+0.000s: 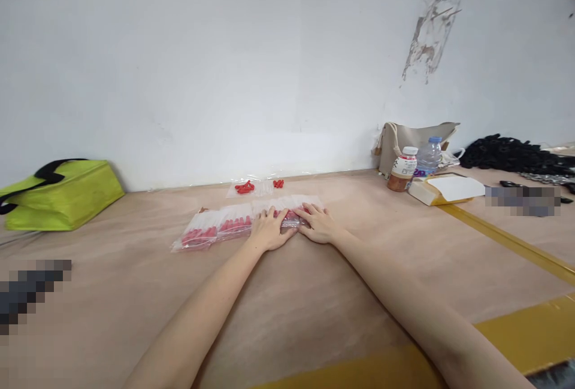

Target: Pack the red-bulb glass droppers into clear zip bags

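A row of clear zip bags [234,225] with small red pieces inside lies on the brown-covered table [287,317]. My left hand [269,230] rests palm down on the bags in the middle of the row, its fingers spread. Beside it, my right hand [317,224] lies on the bag at the right end, fingers also apart. A bag with red pieces [290,222] shows between the two thumbs. Behind the row is another clear bag with red pieces [245,187], and a few more red pieces [278,184] sit to its right.
To the left stands a lime-green bag [67,194] with black handles. At right are a brown drink bottle [402,170], a clear bottle [429,155], a beige bag [417,133], a yellow and white box [442,190] and a black pile [512,152]. Yellow tape [507,243] crosses the table.
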`<action>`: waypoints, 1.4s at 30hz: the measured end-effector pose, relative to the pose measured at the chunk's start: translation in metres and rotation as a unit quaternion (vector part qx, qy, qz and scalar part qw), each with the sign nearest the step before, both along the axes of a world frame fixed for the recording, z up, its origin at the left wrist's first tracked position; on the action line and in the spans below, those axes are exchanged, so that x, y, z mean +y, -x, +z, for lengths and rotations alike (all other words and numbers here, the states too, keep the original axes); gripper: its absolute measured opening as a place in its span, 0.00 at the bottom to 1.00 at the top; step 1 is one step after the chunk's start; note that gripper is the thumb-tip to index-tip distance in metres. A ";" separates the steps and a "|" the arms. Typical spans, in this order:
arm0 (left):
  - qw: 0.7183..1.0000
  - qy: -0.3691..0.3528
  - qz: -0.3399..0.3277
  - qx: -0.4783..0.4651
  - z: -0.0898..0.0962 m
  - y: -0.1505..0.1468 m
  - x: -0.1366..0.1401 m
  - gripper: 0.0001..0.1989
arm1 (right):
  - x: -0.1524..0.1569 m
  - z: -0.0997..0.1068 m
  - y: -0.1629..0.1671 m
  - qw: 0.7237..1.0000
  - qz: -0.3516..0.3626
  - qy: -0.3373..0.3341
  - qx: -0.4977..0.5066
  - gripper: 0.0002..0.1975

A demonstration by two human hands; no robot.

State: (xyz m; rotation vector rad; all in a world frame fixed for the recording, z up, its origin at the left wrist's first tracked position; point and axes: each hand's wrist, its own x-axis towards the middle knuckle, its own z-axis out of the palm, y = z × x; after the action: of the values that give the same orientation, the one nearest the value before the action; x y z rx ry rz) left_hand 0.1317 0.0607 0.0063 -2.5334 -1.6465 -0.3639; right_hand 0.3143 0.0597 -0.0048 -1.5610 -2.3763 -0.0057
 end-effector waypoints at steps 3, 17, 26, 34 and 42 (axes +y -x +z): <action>1.000 -0.009 -0.013 -0.002 -0.003 -0.012 -0.001 0.33 | -0.002 -0.003 -0.007 1.000 0.007 -0.005 -0.002 0.25; 0.997 -0.059 -0.033 -0.035 -0.017 -0.114 -0.003 0.29 | -0.001 -0.012 -0.106 0.994 -0.070 0.031 0.072 0.25; 0.981 -0.173 -0.079 -0.045 -0.009 -0.088 -0.018 0.30 | -0.015 -0.009 -0.092 0.982 -0.082 -0.147 0.091 0.19; 0.966 -0.253 -0.047 -0.017 -0.004 0.069 -0.049 0.16 | -0.036 0.006 -0.028 0.980 0.049 -0.190 0.029 0.17; 0.964 -0.267 0.008 -0.013 -0.007 0.106 -0.040 0.17 | -0.023 0.003 -0.005 0.988 0.057 -0.134 -0.055 0.15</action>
State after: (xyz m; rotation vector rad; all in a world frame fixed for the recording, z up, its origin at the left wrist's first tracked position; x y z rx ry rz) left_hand 0.0259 0.0208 -0.0008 -2.1146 -1.3417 -0.7284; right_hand 0.3196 0.0371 -0.0016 -1.3298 -2.4243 -0.3805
